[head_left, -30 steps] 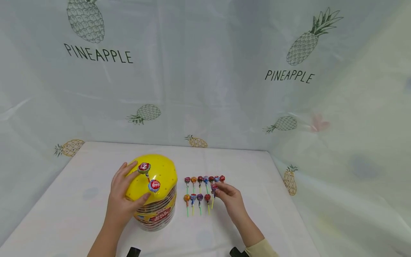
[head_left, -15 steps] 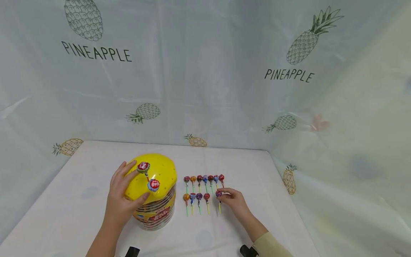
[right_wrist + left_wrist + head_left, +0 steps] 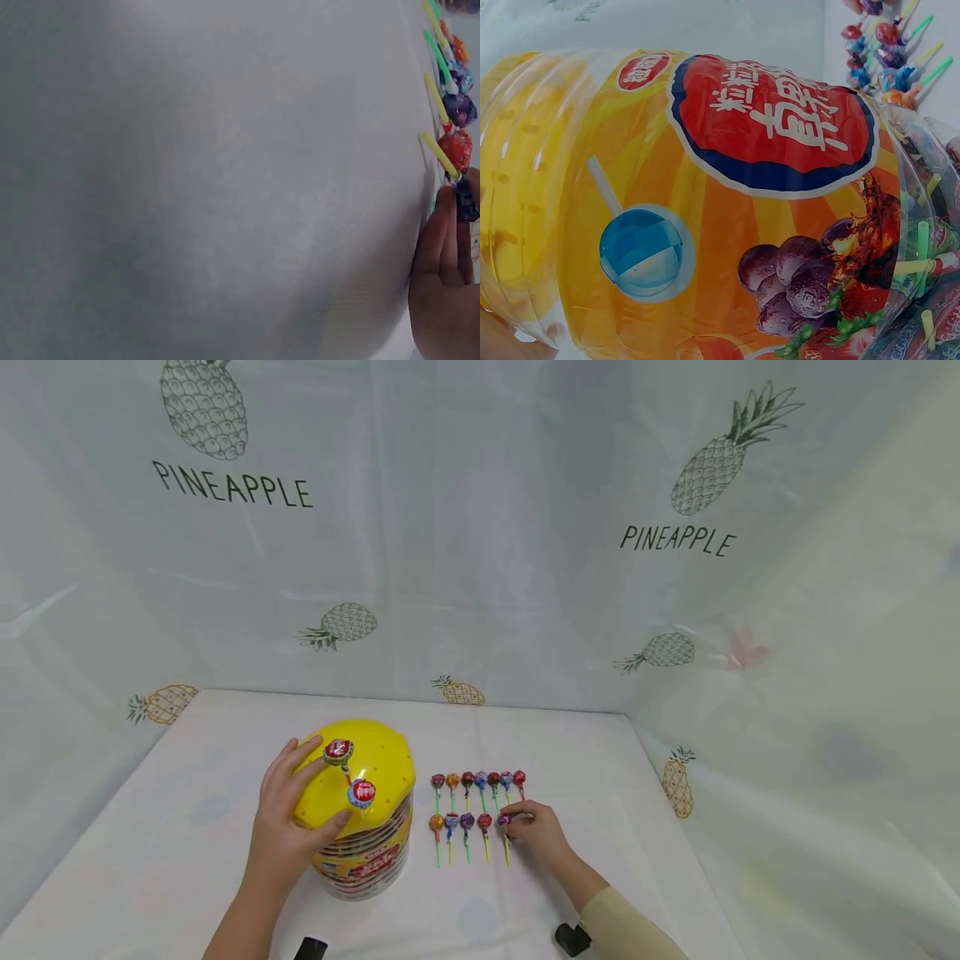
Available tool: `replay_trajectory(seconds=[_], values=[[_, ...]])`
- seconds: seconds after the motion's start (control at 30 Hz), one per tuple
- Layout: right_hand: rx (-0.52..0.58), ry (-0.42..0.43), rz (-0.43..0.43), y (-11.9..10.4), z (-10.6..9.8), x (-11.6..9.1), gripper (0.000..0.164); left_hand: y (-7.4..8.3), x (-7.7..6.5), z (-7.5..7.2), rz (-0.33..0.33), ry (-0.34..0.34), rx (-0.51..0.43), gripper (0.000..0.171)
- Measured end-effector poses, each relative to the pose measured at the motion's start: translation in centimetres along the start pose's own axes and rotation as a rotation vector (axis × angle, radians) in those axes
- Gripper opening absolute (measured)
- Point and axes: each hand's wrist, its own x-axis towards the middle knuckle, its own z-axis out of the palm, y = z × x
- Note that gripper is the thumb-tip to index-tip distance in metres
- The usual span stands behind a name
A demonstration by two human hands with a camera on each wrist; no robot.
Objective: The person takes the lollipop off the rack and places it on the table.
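My left hand [image 3: 288, 814] holds the yellow lid [image 3: 382, 756] of a large candy jar [image 3: 367, 864], fingers over its left side and thumb along the front edge. Two round wrapped lollipop shapes [image 3: 362, 792] show on the lid. In the left wrist view, the jar's fruit-printed label [image 3: 727, 172] fills the frame. My right hand [image 3: 542, 833] pinches a dark purple lollipop [image 3: 506, 843] just below its wrapped head, at the right end of the nearer lollipop row. The right wrist view shows the same lollipop [image 3: 468, 201] between thumb and fingers, its yellow stick pointing away.
A farther row of several lollipops [image 3: 481, 783] lies behind the nearer row [image 3: 467, 827], heads away from me. Both stand right of the jar on a white-covered table [image 3: 585, 760]. A pineapple-print curtain [image 3: 480, 527] hangs behind the table and along its right side.
My right hand has brought the purple lollipop from between the rows to the right and nearer, then slightly left beside the red one. The left hand stays on the jar lid.
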Motion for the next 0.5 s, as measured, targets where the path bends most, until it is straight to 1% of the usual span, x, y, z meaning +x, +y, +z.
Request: replay_trajectory(seconds=[0.17, 0.33, 0.5], values=[[-0.100, 0.035, 0.018, -0.12, 0.37, 0.17, 0.023, 0.20, 0.04, 0.05, 0.011, 0.004, 0.006, 0.058], [-0.149, 0.067, 0.012, -0.02, 0.64, 0.33, 0.023, 0.48, 0.05, 0.10, 0.017, 0.010, 0.018, 0.059], [-0.164, 0.070, -0.003, 0.09, 0.74, 0.33, 0.023, 0.51, 0.06, 0.13, 0.013, 0.010, 0.025, 0.058]])
